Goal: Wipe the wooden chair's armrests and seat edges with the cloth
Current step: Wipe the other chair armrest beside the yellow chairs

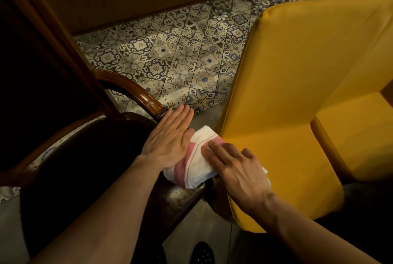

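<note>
The white cloth with red stripes (196, 161) is pressed onto the near right seat edge of the wooden chair (136, 95), beside a yellow chair (297, 97), by the flat, open left hand (170, 138) and right hand (236, 170), neither gripping, seemingly for firm wiping contact.

The armrest (136, 91) is glossy varnished wood. The chair seat (89, 157) looks like dark, smooth leather with a dull sheen. The cloth (195, 165) is soft white woven fabric with pink stripes. The yellow chair (297, 93) has matt fabric upholstery. The floor (180, 55) is patterned tile.
</note>
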Available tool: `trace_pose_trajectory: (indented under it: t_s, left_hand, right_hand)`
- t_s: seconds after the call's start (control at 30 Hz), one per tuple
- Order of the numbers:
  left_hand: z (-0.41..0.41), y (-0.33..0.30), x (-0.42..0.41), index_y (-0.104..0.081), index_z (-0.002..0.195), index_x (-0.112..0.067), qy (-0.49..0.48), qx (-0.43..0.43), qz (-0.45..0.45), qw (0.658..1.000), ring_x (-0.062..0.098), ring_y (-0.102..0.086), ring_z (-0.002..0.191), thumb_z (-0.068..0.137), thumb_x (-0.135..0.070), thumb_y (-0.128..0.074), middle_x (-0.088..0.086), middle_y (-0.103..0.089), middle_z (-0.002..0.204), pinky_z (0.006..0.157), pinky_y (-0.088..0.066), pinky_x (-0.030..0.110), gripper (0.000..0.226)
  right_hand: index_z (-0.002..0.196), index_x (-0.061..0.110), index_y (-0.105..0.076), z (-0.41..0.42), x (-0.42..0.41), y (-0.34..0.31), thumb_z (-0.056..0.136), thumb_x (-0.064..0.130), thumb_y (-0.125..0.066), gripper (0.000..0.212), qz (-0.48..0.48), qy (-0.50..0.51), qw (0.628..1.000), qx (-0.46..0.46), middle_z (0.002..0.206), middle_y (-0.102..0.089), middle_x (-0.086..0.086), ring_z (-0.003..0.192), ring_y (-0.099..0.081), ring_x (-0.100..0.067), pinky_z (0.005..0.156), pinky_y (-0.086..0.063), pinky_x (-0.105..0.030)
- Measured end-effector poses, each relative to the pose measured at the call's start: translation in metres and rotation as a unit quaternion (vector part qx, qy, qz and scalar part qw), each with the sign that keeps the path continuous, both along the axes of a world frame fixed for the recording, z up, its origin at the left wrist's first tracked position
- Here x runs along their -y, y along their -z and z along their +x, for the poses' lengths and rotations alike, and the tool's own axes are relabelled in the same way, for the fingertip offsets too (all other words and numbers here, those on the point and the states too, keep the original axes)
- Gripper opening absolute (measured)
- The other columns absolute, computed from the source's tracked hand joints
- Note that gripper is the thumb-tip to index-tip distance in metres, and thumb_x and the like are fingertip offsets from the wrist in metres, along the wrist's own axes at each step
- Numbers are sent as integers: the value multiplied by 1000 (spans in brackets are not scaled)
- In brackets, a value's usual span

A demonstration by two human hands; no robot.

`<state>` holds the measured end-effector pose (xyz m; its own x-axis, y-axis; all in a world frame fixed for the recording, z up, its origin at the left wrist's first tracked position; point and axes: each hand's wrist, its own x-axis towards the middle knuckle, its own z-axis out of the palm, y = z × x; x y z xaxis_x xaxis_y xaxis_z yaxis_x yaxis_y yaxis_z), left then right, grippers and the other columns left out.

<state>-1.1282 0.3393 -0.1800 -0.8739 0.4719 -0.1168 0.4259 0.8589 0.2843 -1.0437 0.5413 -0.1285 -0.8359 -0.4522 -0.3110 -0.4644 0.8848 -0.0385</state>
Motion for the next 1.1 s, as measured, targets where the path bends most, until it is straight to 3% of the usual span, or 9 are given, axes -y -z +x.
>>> trace_pose_trajectory:
  t_s: [0.1,0.17,0.27,0.4,0.47,0.53,0.6,0.9,1.1]
  left_hand:
    - [1,1,-2,-3,158,-14,-3,-14,-12,1000,10,12,152,101,-43,5,0,0,167,123,7,36,65]
    - [2,2,-3,-3,159,-14,-5,-18,-16,1000,10,12,152,103,-42,-2,0,-1,167,123,6,37,63]
    - [2,1,-3,-3,159,-14,-5,-17,-23,1000,11,13,152,103,-42,-7,0,0,167,123,8,36,62]
    - [3,0,-3,-3,159,-15,-6,-20,-23,1000,11,14,152,104,-43,-8,0,1,167,123,8,36,62]
    - [3,1,-3,-2,159,-15,-8,-19,-24,1000,10,15,151,104,-43,-6,0,1,167,123,9,36,62]
    - [3,1,-3,-2,159,-15,-9,-16,-23,1000,10,15,151,102,-44,-3,0,2,167,122,10,35,63]
    - [3,1,-3,-1,159,-16,-9,-15,-23,1000,10,16,151,102,-45,-2,-1,3,167,123,10,35,64]
    - [2,2,-3,-3,159,-16,-8,-21,-26,999,11,15,151,102,-45,-2,0,1,167,122,12,35,64]
    - [1,5,-3,-4,159,-16,-8,-18,-17,1000,10,14,151,103,-44,-4,-1,-1,167,122,11,36,63]
  right_hand:
    - [151,17,-29,9,-13,-4,81,34,-65,81,16,-7,1000,23,153,-39,-13,126,-46,-36,80,-45,-48]
    - [152,18,-27,15,-16,-6,88,39,-42,70,27,1,999,25,155,-36,-13,128,-44,-36,83,-44,-48]
    - [142,13,-50,23,-18,-11,82,36,-21,70,18,13,1000,6,140,-55,-16,112,-59,-37,70,-50,-49]
    - [134,12,-59,32,-27,-16,85,35,-29,62,25,-3,1000,-17,133,-61,-15,104,-64,-35,64,-52,-45]
    - [136,13,-57,36,-34,-18,87,28,-52,52,40,-15,999,-21,135,-60,-14,107,-63,-34,65,-53,-44]
    - [135,13,-58,39,-38,-19,74,18,-77,64,37,-9,999,-19,134,-61,-14,106,-64,-34,63,-54,-44]
    - [131,13,-62,42,-40,-20,64,16,-87,72,36,5,999,-23,131,-63,-13,103,-66,-34,60,-54,-43]
    - [128,12,-64,46,-35,-18,57,16,-90,75,29,25,999,-33,126,-66,-14,101,-66,-35,57,-55,-45]
    - [138,14,-54,38,-10,-12,68,34,-84,79,27,45,999,-15,135,-59,-15,107,-62,-37,63,-52,-45]
